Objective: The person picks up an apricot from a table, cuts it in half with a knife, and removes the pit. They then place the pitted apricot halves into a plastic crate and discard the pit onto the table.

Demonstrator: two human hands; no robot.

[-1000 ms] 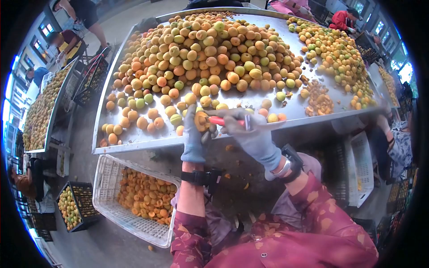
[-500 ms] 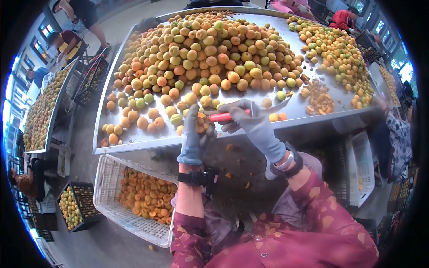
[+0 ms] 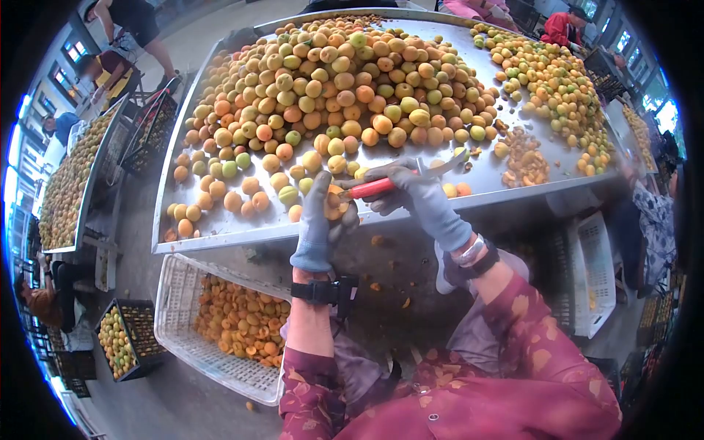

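My gloved left hand (image 3: 321, 213) is closed around an orange apricot (image 3: 336, 202) in front of the metal table's near edge. Just right of it, my gloved right hand (image 3: 411, 189) grips a tool by its red handle (image 3: 371, 188). The handle's left end meets the apricot, while the curved metal blade (image 3: 446, 164) points away to the right. Behind both hands a large heap of whole apricots (image 3: 345, 95) covers much of the metal table (image 3: 249, 236). Pitted or cut pieces (image 3: 525, 158) lie on the table to the right.
Below left, a white basket (image 3: 172, 312) holds apricot halves. A black crate (image 3: 141, 339) of whole fruit stands beside it. At right is another white basket (image 3: 594, 275). People are near other tables, including one in red (image 3: 563, 31) at the back right.
My right hand has tilted slightly, and the blade has shifted left and up. The cut apricot in my left hand shows a broader orange surface. The right forearm has moved slightly.
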